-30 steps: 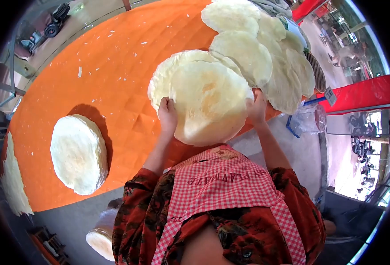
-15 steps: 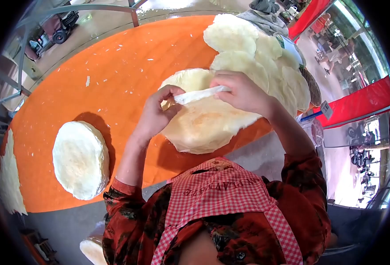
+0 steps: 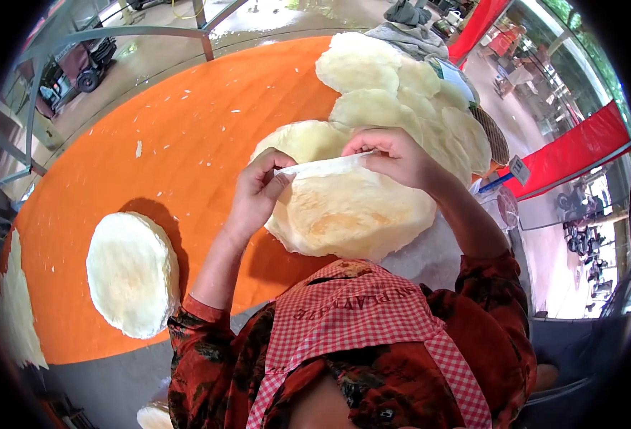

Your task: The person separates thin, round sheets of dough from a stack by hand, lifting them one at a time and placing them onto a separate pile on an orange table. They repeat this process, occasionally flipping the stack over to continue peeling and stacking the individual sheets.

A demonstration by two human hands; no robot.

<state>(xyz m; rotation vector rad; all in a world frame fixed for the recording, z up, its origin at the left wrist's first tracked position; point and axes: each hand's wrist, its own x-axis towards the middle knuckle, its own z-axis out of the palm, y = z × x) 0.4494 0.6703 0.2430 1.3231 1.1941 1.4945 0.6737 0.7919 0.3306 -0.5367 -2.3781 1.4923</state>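
Stretched between my hands is a thin, round wrapper sheet (image 3: 351,214), pale with light brown patches. My left hand (image 3: 258,189) pinches the left end of its far edge between thumb and fingers. At the right end of that edge, my right hand (image 3: 401,159) grips it the same way. The edge forms a raised white strip, while the rest of the sheet hangs toward my apron and hides what lies beneath. Just beyond my hands lies another pale sheet (image 3: 301,137). A thick round stack of wrappers (image 3: 129,275) sits to the left of my left arm.
Several overlapping sheets (image 3: 373,107) spread across the far right of the orange table (image 3: 208,143). Grey cloth (image 3: 412,43) lies behind them. Torn pale sheet pieces (image 3: 18,307) hang at the left edge. Small white scraps dot the tabletop. A metal frame (image 3: 115,31) stands beyond.
Both hands have drawn the sheet's far edge out straighter, and its near part now hangs lower and closer to my apron. My view has shifted slightly.
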